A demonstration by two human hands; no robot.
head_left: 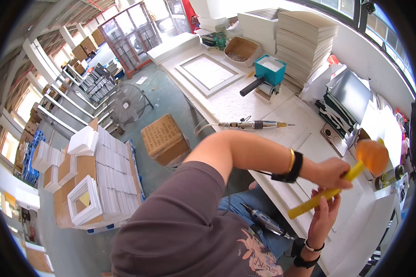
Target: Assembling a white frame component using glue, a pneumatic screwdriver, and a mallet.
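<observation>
A long yellow bar slants across my front over the table edge. Near its far end is a rounded orange piece, blurred, so the tool's exact kind is unclear. My left hand is closed around the bar not far from the orange piece. Lower down, my right hand has its fingers against the bar, thumb and fingertips pressing it. A silver air screwdriver lies on the white worktable, beyond my left forearm. A second power screwdriver is by my jeans.
A teal tape dispenser-like device, a picture frame and a cardboard tray stand along the table. Stacked white boards rise behind. On the floor are a carton, a fan and a pallet of white frames.
</observation>
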